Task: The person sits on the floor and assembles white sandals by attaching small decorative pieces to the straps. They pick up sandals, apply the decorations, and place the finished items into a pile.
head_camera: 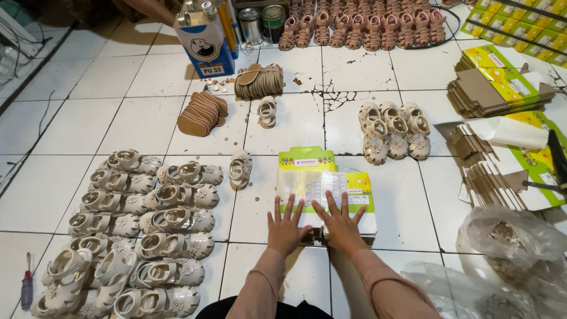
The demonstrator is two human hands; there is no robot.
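**Both hands flat on a small shoe box on the tiled floor**

At your far left a red-handled screwdriver [26, 289] lies on the floor [88, 118]. Next to it sit rows of cream children's sandals [142, 224], packed close together. Further up stand a blue tin can [207, 41] and two stacks of tan insoles [204, 112], with a single cream sandal [240, 169] just left of the box.

Your left hand [286, 227] rests palm down on the near edge of the green and yellow shoe box [322, 177], its grip spread wide and pinching nothing. The box lies flat on the floor straight ahead of you, its lid partly covered by a clear sheet. Your right hand [341, 223] lies beside the left, almost touching it, fingers likewise fanned out on the lid.

Right of the box stands a cluster of beige sandals [394, 130]. Beyond them are flattened cardboard boxes [496, 88], and at the near right, crumpled clear plastic bags [508, 236].
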